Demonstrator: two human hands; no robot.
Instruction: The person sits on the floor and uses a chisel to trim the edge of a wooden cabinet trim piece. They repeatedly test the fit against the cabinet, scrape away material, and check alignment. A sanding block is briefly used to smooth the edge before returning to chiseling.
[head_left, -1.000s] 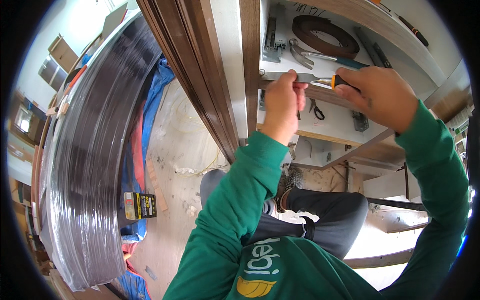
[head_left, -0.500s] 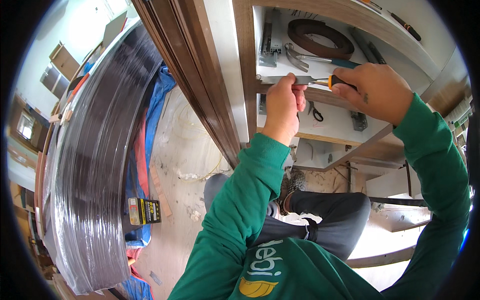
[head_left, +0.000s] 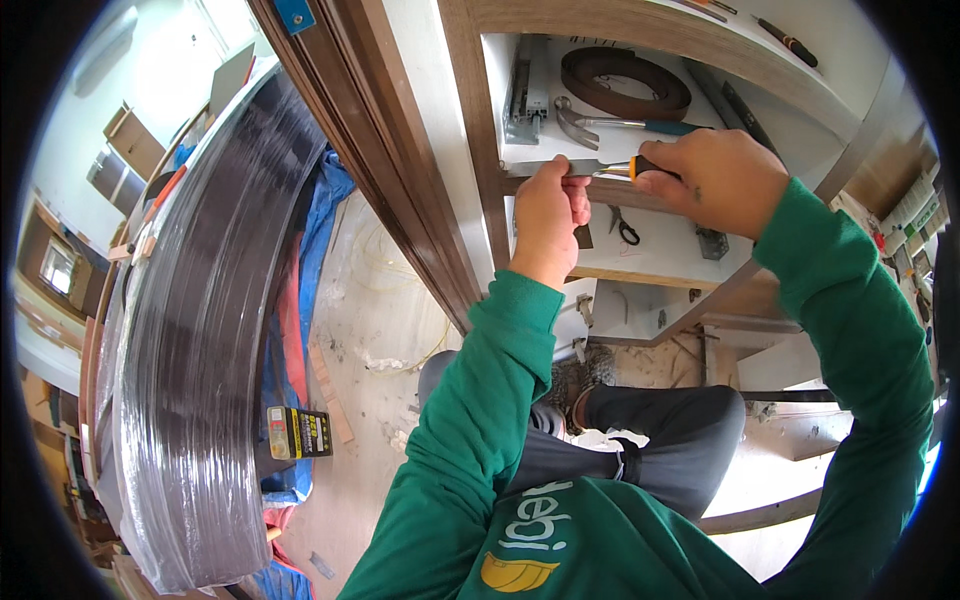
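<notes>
Shelf (head_left: 640, 195), hammer (head_left: 665, 127) and both my hands have slid toward 9 o'clock in my view since half a second ago, their spacing much the same. At 1 o'clock, my right hand (head_left: 725, 180) is closed around the black-and-yellow handle of a chisel (head_left: 640, 166), while my left hand (head_left: 545, 215) pinches its flat steel blade between thumb and curled fingers. Should the right push too hard and the blade skid, I judge those bare left fingers could be cut. Toward 12 o'clock from the blade lie the claw hammer, teal-gripped, and a smooth brown coil (head_left: 622, 104); a film-wrapped dark stack (head_left: 200, 300), glossy and crinkled, curves at 9 o'clock.
</notes>
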